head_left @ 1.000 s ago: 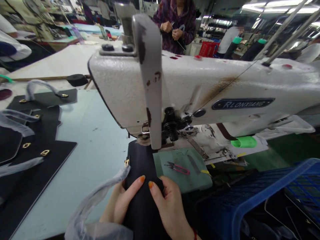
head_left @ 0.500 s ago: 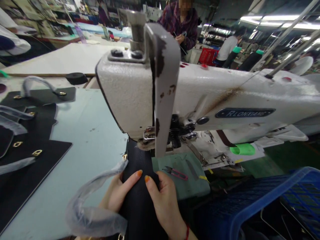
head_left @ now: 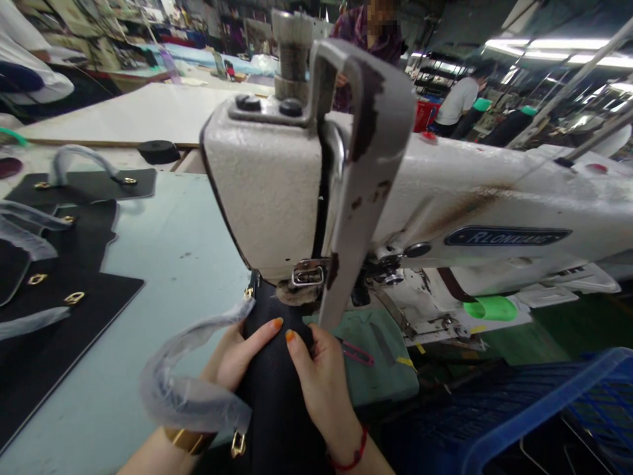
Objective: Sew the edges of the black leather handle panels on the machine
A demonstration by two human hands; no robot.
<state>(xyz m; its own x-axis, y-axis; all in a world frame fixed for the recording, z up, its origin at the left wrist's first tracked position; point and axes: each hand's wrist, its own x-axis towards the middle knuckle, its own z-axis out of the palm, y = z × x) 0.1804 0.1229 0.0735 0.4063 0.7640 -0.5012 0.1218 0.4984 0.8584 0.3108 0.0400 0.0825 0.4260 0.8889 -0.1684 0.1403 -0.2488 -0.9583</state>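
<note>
A black leather bag panel (head_left: 277,389) lies under the head of a white sewing machine (head_left: 277,185). My left hand (head_left: 232,359) grips its left side, thumb laid flat on top. My right hand (head_left: 321,386) presses on its right side, fingers curled over the edge. A handle wrapped in clear plastic (head_left: 190,389) loops off the panel over my left wrist, fixed by gold rings (head_left: 237,445). The needle area is hidden behind the machine head and a grey guard (head_left: 361,171).
Several black panels (head_left: 54,330) with gold fittings and wrapped handles lie on the pale blue table (head_left: 163,264) at left. Pink snips (head_left: 357,354) rest on a green mat (head_left: 390,369). A blue plastic crate (head_left: 519,422) stands at right. Another person stands behind the machine.
The view has moved closer and to the left of the machine head. Both hands slid the black panel a little toward the machine, and the wrapped handle now drapes over my left wrist.
</note>
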